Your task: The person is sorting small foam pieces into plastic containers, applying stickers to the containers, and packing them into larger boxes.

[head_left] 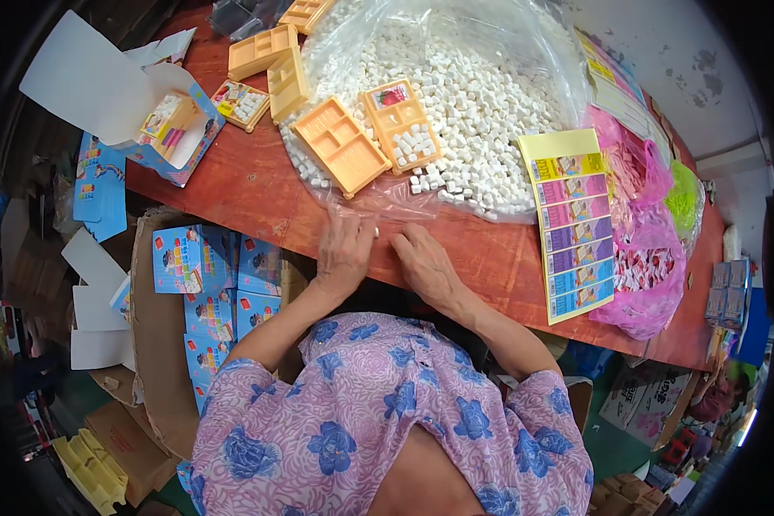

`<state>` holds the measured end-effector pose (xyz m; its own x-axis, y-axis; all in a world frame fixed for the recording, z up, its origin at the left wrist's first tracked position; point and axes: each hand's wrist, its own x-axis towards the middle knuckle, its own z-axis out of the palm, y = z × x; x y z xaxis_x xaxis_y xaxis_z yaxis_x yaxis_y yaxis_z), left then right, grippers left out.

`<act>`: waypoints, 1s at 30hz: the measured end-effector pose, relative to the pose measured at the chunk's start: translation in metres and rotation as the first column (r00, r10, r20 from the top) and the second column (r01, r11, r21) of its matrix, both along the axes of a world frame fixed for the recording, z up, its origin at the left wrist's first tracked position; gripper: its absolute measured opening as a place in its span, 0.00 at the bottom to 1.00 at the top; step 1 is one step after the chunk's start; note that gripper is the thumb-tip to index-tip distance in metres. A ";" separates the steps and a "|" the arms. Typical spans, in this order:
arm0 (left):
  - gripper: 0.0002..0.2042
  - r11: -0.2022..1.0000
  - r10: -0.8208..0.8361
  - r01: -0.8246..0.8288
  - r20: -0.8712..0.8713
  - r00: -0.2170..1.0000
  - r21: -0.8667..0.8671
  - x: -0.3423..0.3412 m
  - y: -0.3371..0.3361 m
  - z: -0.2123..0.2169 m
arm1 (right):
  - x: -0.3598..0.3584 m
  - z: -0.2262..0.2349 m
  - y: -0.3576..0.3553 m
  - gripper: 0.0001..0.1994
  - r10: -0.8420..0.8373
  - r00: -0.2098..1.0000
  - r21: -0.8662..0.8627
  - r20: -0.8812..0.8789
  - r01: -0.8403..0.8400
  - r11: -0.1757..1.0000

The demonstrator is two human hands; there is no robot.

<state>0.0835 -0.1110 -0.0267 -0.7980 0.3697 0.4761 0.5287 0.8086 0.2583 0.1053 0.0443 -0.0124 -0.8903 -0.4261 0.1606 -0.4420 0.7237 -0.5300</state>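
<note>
My left hand (347,251) is at the table's front edge, fingers curled together by the clear plastic sheet. A small white bit shows at its side; I cannot tell what it is. Just to the right, my right hand (427,265) rests with bent fingers on the edge, its fingertips partly hidden. Beyond my hands lies an empty orange compartment tray (342,144). Beside it, a second orange tray (402,125) holds white pieces in one compartment and a red-printed packet in another. Both lie on a clear plastic bag (421,205) heaped with small white marshmallow-like pieces (490,112).
On the right lie a printed label sheet (572,228) and a pink bag (649,292) of small packets. At left stand an open blue box (185,142), a filled tray (239,104) and more orange trays (262,52). Below the table, a carton (159,344) holds blue boxes (206,297).
</note>
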 end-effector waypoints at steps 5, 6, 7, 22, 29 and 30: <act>0.04 0.989 -0.140 0.141 0.011 0.990 -0.047 0.005 0.002 0.001 | -0.043 0.049 0.034 0.13 -0.274 0.880 -0.056 -0.389 0.274 0.960; 0.04 0.988 -0.142 0.142 0.010 0.990 -0.065 0.005 0.003 0.001 | -0.057 0.056 0.045 0.12 -0.326 0.794 -0.041 -0.513 0.357 0.933; 0.03 0.990 -0.136 0.136 0.008 0.991 -0.047 0.004 0.002 0.003 | -0.059 0.059 0.051 0.12 -0.340 0.783 -0.026 -0.521 0.384 0.923; 0.09 0.955 0.024 0.061 -0.278 0.960 0.292 -0.149 0.120 0.035 | -0.024 0.034 0.238 0.21 -0.742 0.351 0.079 -0.571 0.923 0.376; 0.10 1.000 0.002 -0.004 -0.071 0.997 -0.029 -0.148 0.129 0.024 | -0.035 0.010 0.260 0.16 -0.875 0.331 0.167 -0.353 0.943 0.289; 0.12 1.000 0.013 -0.014 -0.232 0.973 -0.004 -0.146 0.133 0.026 | -0.036 0.012 0.261 0.14 -0.900 0.340 0.119 -0.273 0.940 0.319</act>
